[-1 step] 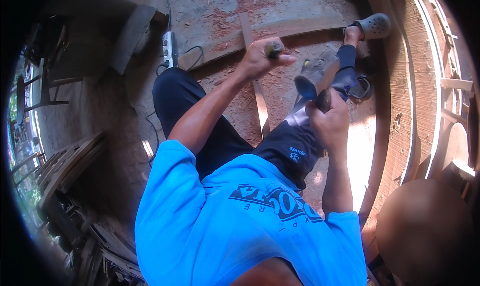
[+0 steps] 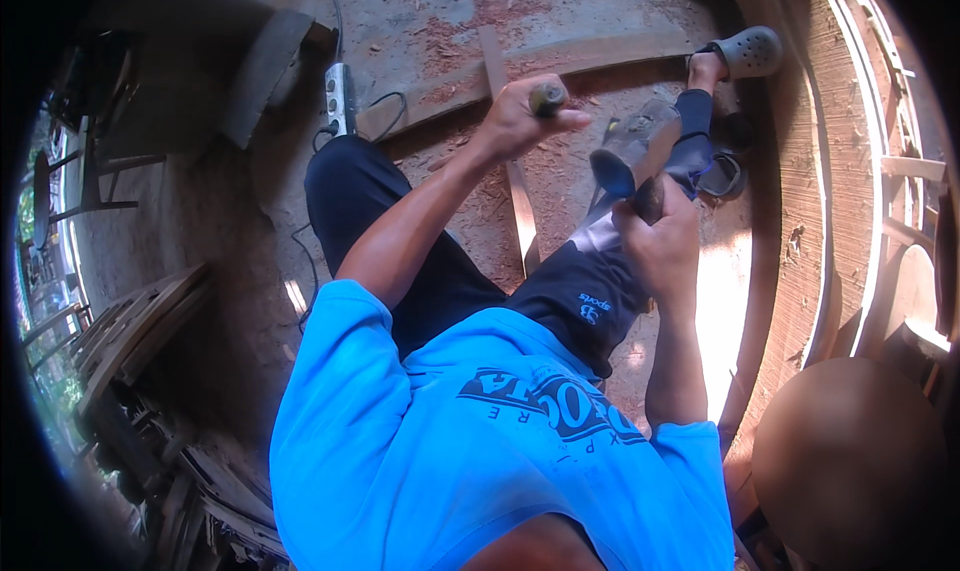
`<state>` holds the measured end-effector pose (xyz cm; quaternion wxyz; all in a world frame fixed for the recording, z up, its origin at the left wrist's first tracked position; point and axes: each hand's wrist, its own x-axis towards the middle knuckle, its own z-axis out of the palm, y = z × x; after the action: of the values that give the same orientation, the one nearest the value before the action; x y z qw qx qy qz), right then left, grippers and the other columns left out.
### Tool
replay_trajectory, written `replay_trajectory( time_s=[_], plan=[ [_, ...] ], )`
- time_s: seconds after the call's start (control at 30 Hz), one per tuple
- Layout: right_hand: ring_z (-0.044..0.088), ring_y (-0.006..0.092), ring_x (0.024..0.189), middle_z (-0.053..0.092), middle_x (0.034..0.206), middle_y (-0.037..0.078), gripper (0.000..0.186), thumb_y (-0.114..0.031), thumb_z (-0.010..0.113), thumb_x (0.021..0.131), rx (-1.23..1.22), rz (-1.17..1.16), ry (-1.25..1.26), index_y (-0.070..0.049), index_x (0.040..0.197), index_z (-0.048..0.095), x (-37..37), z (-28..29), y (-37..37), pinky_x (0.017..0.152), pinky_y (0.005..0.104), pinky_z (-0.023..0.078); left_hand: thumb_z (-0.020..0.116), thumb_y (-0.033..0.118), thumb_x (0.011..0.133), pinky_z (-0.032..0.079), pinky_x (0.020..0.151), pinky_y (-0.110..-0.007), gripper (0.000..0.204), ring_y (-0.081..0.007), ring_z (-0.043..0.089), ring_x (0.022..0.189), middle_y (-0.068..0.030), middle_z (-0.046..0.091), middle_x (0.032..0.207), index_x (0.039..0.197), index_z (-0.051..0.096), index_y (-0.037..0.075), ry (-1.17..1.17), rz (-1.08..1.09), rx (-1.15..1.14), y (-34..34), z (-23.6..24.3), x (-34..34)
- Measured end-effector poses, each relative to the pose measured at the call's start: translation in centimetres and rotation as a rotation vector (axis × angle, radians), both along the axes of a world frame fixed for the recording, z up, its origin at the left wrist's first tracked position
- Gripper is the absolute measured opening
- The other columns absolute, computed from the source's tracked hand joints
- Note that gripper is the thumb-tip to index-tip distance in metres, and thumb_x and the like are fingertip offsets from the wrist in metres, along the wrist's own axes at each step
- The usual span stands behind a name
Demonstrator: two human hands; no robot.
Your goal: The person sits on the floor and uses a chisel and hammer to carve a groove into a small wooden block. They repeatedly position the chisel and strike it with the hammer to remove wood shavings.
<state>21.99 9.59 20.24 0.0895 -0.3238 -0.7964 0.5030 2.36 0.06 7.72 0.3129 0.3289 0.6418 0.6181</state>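
My left hand [image 2: 518,121] is closed around a thick rod-like handle, and its dark, rounded butt end [image 2: 547,99] points up out of the fist. What the handle leads to is hidden. Lower and to the right, above my right lower leg, my right hand [image 2: 660,236] grips a dark handle [image 2: 650,201], thumb along it. Just beyond this grip show a dark rounded blade-like piece [image 2: 612,173] and a tan, curved strip [image 2: 660,143]. I cannot tell how these two join the handle. The hands are apart.
A long board [image 2: 590,53] lies across the floor, with a narrow wooden strip [image 2: 522,216] running between my legs. Reddish shavings [image 2: 500,6] are scattered about. A white power strip [image 2: 338,96] with cords sits by my left knee. Large timber [image 2: 800,221] stands along the right.
My right hand has shifted very slightly to the right, and the tan strip beyond it shows more clearly. My left hand stays in place.
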Motion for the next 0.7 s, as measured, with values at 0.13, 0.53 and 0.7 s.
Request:
replay_trajectory(
  time_s=[0.13, 0.53, 0.7],
  plan=[
    [0.052, 0.0097, 0.066, 0.061, 0.073, 0.005, 0.023, -0.004, 0.066, 0.077, -0.028, -0.008, 0.039, 0.001, 0.100, 0.063, -0.5, 2.4, 0.5, 0.062, 0.0290, 0.045, 0.087, 0.022, 0.084, 0.039, 0.059, -0.025, 0.031, -0.0048, 0.045, 0.069, 0.0071, 0.051, 0.076, 0.081, 0.059, 0.009, 0.005, -0.002, 0.011, -0.3, 0.0, 0.6],
    [0.070, 0.0451, 0.084, 0.069, 0.088, 0.028, 0.027, -0.017, 0.068, 0.082, 0.363, 0.312, -0.357, 0.001, 0.102, 0.067, -7.0, -0.6, 0.4, 0.076, 0.0521, 0.054, 0.084, 0.029, 0.086, 0.054, 0.074, -0.027, 0.030, -0.0125, 0.066, 0.084, -0.0025, 0.070, 0.088, 0.097, 0.068, 0.007, 0.063, -0.039, 0.118, -0.7, -1.7, 0.8],
    [0.069, 0.0451, 0.086, 0.069, 0.086, 0.028, 0.029, -0.017, 0.071, 0.079, 0.272, 0.312, -0.010, 0.001, 0.101, 0.064, -5.3, -2.0, 2.1, 0.076, 0.0489, 0.053, 0.086, 0.026, 0.084, 0.048, 0.070, -0.030, 0.034, -0.0111, 0.057, 0.082, 0.0015, 0.061, 0.086, 0.101, 0.064, 0.006, 0.085, -0.058, 0.035, -1.5, -1.0, 0.9]
  ],
)
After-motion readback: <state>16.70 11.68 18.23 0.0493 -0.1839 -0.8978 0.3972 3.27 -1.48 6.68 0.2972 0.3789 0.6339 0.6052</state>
